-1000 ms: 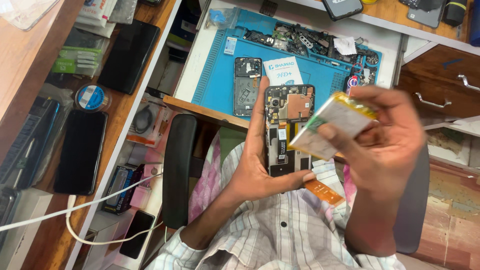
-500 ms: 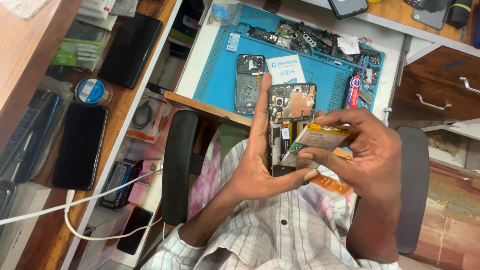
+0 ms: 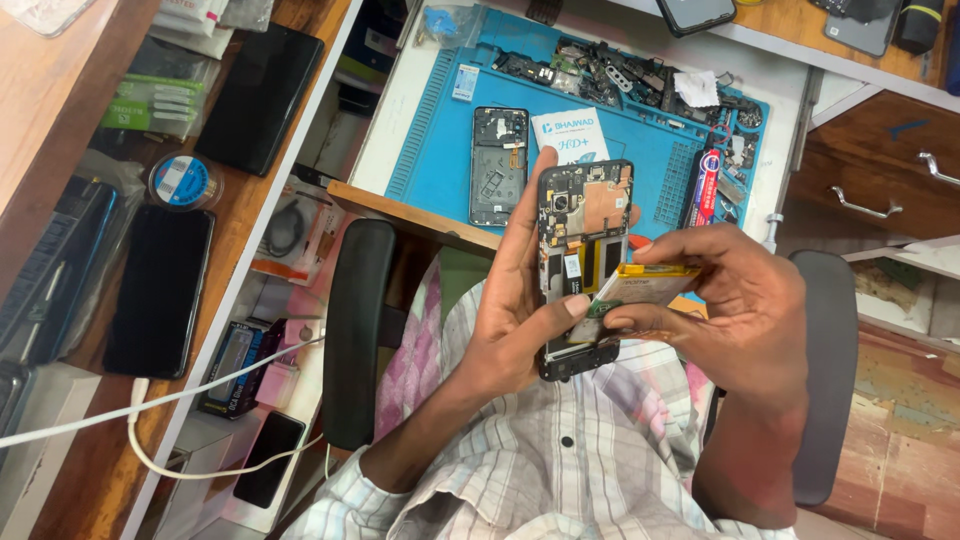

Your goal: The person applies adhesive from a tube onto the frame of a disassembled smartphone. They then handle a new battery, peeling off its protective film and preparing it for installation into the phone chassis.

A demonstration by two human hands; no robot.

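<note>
My left hand grips an opened phone with its back cover off, circuit boards showing, held upright over my lap. My right hand holds a flat battery with a yellow edge, tilted and pressed down against the phone's lower half. My left thumb touches the battery's lower corner. A second opened phone frame lies flat on the blue work mat beyond my hands.
Small parts and screws crowd the mat's far side, beside a white card and a red tube. Dark phones and a tape roll lie on the wooden shelf at left. White cable crosses below. Drawers at right.
My right hand has brought the battery down from in front of the phone and laid it against the phone's lower half. My left hand keeps its hold on the phone.
</note>
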